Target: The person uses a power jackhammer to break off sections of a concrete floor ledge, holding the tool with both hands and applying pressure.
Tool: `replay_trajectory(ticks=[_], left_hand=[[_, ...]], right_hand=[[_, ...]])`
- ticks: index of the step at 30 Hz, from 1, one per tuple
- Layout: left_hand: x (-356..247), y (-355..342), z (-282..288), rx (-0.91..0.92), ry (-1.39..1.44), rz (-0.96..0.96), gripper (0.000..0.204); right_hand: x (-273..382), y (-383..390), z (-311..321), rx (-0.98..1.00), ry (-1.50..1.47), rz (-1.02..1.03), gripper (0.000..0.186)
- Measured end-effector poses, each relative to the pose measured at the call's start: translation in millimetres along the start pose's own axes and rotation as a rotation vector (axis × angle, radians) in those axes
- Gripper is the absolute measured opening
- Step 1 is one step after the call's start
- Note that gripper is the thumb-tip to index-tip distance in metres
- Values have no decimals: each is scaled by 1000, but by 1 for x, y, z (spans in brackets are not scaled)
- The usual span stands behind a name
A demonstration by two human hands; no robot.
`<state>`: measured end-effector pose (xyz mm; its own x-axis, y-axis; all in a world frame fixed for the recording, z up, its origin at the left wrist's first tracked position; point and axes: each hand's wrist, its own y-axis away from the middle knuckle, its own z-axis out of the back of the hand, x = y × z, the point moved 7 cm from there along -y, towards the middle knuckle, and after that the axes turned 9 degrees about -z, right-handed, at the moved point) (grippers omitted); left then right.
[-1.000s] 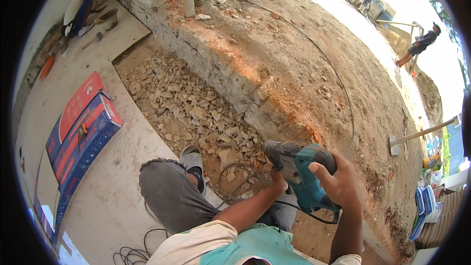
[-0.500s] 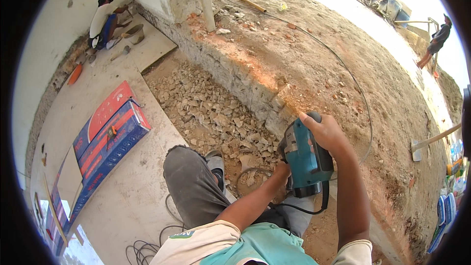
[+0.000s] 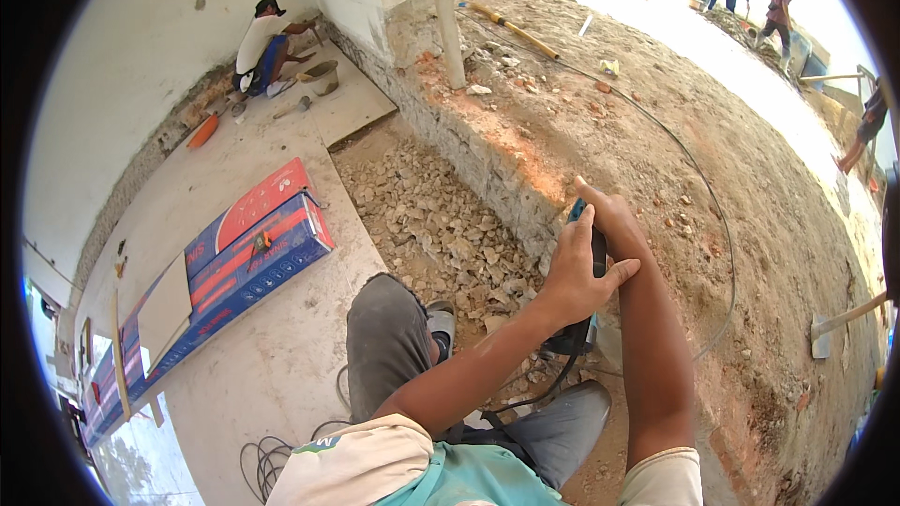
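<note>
Just right of the rubble (image 3: 422, 215), the left grip (image 3: 578, 270) is clasping the likely heavy, rigid power drill (image 3: 566, 344) by its black handle (image 3: 599, 259), the best hold, the right grip (image 3: 611, 221) pressing alongside, its closure hidden.

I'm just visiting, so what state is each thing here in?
Hammer drill: held, largely hidden.
Right hand: gripping the hammer drill, fingers partly hidden.
Left hand: against the hammer drill, thumb extended; grip unclear.
Rubble: broken, loose.
Black cable: loosely coiled on the floor.
Long cartons: lying on the floor.
Beige tile: resting on the long cartons.
Bucket: open-topped, contents unclear.
Co-worker: crouching near the wall.
</note>
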<state>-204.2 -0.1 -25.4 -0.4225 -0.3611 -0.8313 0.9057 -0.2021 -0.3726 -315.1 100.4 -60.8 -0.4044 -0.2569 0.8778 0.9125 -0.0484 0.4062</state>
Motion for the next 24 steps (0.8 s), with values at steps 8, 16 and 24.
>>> replay_trajectory(ticks=[8, 16, 24], left_hand=[[21, -21, -18, 155, 84, -39, 98], [26, -19, -3, 310, 152, 32, 84], [41, -39, 13, 354, 96, 81, 72]], right_hand=[[0, 8, 23, -148, 2, -71, 71], [-177, 85, 84, -623, -565, 287, 32], [-355, 144, -27, -231, 447, -251, 34]])
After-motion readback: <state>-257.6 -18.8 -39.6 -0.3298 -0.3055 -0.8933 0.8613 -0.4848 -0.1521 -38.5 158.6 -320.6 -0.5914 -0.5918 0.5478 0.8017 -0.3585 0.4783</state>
